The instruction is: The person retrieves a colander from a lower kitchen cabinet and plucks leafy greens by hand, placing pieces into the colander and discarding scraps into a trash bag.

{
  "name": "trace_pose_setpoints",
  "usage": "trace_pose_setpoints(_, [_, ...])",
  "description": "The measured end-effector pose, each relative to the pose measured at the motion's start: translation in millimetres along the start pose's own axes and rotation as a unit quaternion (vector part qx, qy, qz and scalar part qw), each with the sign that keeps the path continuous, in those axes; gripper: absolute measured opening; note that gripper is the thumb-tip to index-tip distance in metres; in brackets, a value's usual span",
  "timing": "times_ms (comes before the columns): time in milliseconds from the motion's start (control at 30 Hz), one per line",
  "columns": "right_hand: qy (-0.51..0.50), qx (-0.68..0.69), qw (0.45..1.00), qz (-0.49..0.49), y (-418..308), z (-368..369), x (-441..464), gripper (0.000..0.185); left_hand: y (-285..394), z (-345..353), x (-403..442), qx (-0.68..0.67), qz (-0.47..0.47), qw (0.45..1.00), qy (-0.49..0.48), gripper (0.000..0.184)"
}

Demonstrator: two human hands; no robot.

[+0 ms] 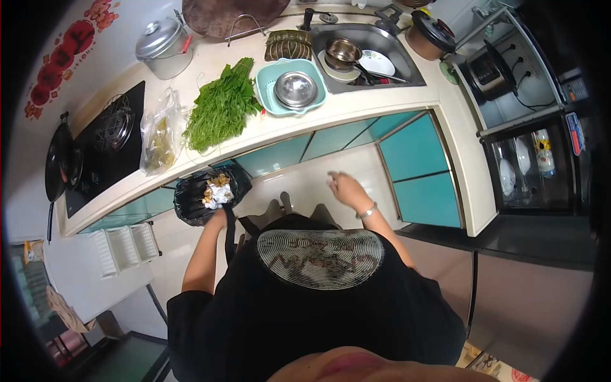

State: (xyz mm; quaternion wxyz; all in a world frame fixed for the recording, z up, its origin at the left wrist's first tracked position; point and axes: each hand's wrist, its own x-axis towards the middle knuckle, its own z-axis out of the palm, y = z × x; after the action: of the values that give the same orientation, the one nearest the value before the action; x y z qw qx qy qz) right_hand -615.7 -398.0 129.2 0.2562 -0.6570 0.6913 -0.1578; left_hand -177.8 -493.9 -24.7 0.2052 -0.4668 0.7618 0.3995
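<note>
My left hand (219, 218) is at the near rim of a bin lined with a black bag (186, 202). Its fingers are mostly hidden, so whether it grips the rim cannot be made out. White crumpled scraps and brownish peelings (218, 191) lie inside the bag. A black strap (230, 239) hangs beside that wrist. My right hand (349, 191), with a bracelet at the wrist, is held out over the floor in front of the teal cabinets. It holds nothing visible; its fingers are loosely bent and apart.
On the counter are leafy greens (223, 105), a clear plastic bag (159, 137), a teal basket (264, 79) with a metal bowl (296, 89), and wrapped bundles (288, 46). The sink (407, 70) holds a pot and dishes. A black hob (95, 153) is at left; a white rack (124, 248) stands below.
</note>
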Motion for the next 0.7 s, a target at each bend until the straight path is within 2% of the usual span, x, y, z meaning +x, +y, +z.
trace_pose_setpoints(33, [0.037,0.022,0.999,0.003,-15.0,-22.6,20.7,0.031,42.2,-41.6,-12.6,0.031,0.01,0.996,0.078,0.038])
trace_pose_setpoints(100, [0.053,0.069,0.996,-0.011,-22.0,-55.6,57.0,0.027,118.3,-107.9,-31.2,0.004,-0.02,0.991,0.134,0.029])
trace_pose_setpoints(133, [0.073,0.113,0.991,-0.023,-18.9,-66.9,77.3,0.024,132.0,-126.7,-28.6,-0.054,0.028,0.989,0.136,0.023])
trace_pose_setpoints(167, [0.073,0.115,0.99,-0.028,-10.2,-76.5,98.8,0.024,147.8,-138.0,-19.9,-0.113,0.012,0.981,0.156,0.021])
trace_pose_setpoints(233, [0.13,0.073,0.984,-0.094,13.5,-99.5,141.5,0.021,188.0,-166.0,-24.0,-0.097,-0.009,0.976,0.195,0.021])
trace_pose_setpoints(267, [0.157,0.053,0.977,-0.136,24.2,-112.0,165.0,0.019,194.8,-170.8,-14.5,-0.096,0.004,0.972,0.215,0.021])
trace_pose_setpoints(300, [0.142,0.037,0.981,-0.125,37.3,-124.7,193.4,0.02,204.9,-176.2,-6.1,-0.1,0.022,0.965,0.242,0.02])
trace_pose_setpoints(367, [0.171,0.001,0.971,-0.167,54.3,-150.3,245.9,0.021,225.8,-187.2,13.5,-0.178,0.044,0.946,0.269,0.02])
trace_pose_setpoints(500, [0.103,-0.001,0.967,-0.232,69.7,-194.0,367.9,0.024,292.6,-240.8,34.4,-0.259,0.07,0.883,0.384,0.019])
trace_pose_setpoints(600, [0.095,-0.039,0.961,-0.258,66.2,-195.9,457.5,0.026,330.5,-293.6,54.5,-0.272,0.091,0.854,0.434,0.021])
trace_pose_setpoints(633, [0.096,-0.051,0.958,-0.264,66.6,-187.6,486.6,0.032,336.2,-311.2,64.4,-0.239,0.102,0.857,0.444,0.021])
trace_pose_setpoints(700, [0.037,-0.116,0.968,-0.218,45.5,-186.3,522.7,0.037,349.7,-347.9,84.3,-0.165,0.115,0.863,0.463,0.022])
